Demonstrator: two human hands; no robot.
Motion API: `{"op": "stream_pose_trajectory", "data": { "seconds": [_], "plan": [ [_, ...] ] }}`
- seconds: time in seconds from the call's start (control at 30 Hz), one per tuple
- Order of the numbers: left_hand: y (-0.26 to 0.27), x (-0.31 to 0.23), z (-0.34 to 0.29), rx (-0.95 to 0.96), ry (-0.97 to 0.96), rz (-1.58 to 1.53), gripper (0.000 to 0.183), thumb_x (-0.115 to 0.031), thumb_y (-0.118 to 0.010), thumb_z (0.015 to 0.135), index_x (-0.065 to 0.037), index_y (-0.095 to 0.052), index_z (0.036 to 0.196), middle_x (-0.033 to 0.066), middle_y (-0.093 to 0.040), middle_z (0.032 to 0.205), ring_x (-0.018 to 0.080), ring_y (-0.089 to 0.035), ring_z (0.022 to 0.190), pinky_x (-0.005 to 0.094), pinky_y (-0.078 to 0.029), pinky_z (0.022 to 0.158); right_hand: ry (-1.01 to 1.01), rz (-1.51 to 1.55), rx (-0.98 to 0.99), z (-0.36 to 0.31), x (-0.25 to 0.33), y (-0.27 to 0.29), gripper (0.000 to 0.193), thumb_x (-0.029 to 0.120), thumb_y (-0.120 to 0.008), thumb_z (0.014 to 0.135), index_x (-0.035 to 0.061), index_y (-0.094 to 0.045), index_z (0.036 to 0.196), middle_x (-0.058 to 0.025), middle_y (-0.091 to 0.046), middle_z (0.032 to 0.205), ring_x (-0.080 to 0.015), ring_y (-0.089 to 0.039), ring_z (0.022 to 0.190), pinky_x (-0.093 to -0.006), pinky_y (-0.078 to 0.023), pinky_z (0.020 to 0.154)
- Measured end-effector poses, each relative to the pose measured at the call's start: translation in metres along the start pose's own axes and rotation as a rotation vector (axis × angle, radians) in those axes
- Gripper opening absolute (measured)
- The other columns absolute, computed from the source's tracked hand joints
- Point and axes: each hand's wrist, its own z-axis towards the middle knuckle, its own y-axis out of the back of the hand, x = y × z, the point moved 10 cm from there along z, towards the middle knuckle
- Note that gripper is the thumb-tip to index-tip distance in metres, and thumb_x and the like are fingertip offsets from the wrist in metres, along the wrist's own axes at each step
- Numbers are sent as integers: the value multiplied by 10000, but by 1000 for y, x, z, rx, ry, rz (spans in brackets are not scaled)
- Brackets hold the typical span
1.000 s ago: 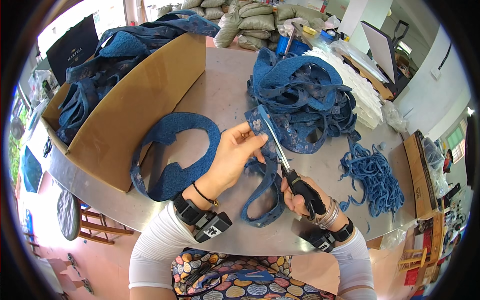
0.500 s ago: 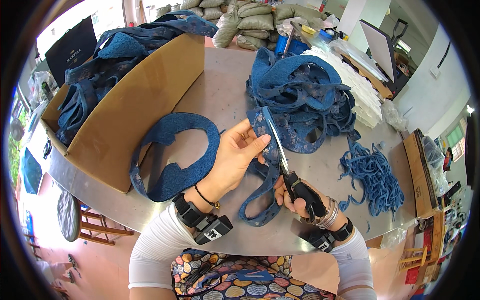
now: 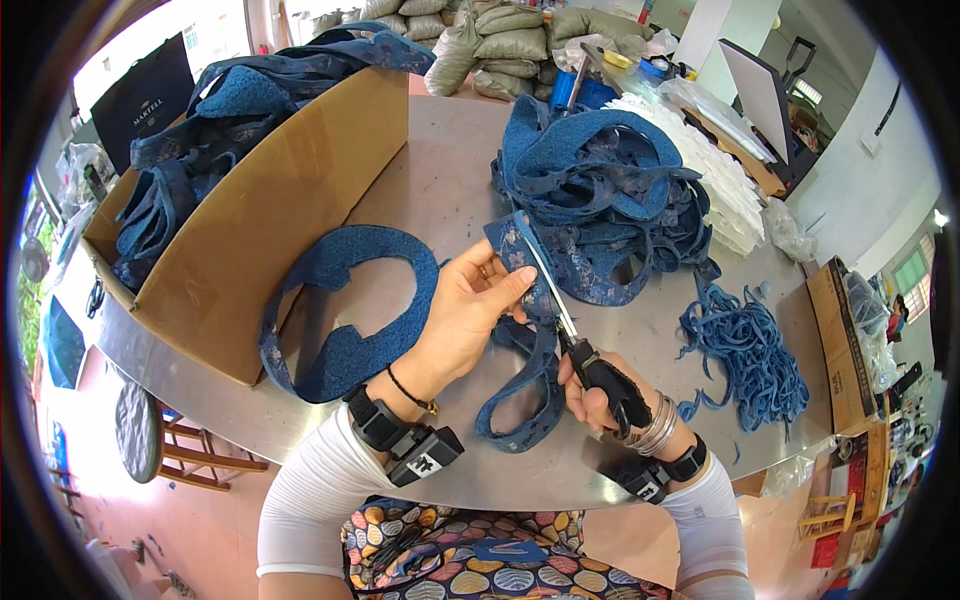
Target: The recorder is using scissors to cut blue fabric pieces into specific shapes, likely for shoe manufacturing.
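My left hand (image 3: 468, 310) pinches a blue patterned fabric strip (image 3: 530, 408) between thumb and fingers, its upper end standing up and its lower part looping down to the table. In my right hand (image 3: 590, 392) is a pair of black-handled scissors (image 3: 607, 385). Their blades lie along the strip's right edge, just right of my left thumb. A separate blue fabric band (image 3: 395, 340) curves in an open ring on the table, beside my left wrist. Beyond my hands is a large tangled heap of blue strips (image 3: 600, 170).
At the left stands a cardboard box (image 3: 285, 215) piled with blue fabric. Thin blue offcuts (image 3: 750, 360) lie in a bundle to the right. White stacked sheets (image 3: 700, 165) rest behind the heap. A round stool (image 3: 140, 435) stands by the steel table (image 3: 450, 130).
The strip's upper end and my left hand have shifted slightly left. My right hand has moved a little with the scissors, whose blades remain at the strip's edge.
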Motion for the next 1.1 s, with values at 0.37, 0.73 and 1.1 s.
{"op": "stream_pose_trajectory", "data": {
  "seconds": [0.37,0.73,1.1],
  "plan": [
    [9,-10,2,-34,-84,-51,171,-91,-623,836,-18,-611,991,-3,-615,800,49,-542,656,190,-427,537,83,-88,36,1,1,-5,538,520,-619,780,40,-468,969,14,-494,648,-80,-450,558,-212,-392,531],
    [1,-11,-3,-48,-147,74,159,-88,-637,827,-26,-583,963,-14,-590,772,38,-518,634,183,-420,514,105,-137,26,0,8,-7,629,613,-559,768,21,-459,954,17,-479,646,-93,-447,559,-231,-402,549],
    [3,-7,-2,-47,-105,28,223,-104,-635,832,-58,-582,1044,-21,-604,818,45,-532,665,185,-414,531,-174,157,-13,-2,-12,-5,732,659,-659,646,21,-474,954,-5,-489,615,-47,-446,484,-177,-349,454]
  ]
}}
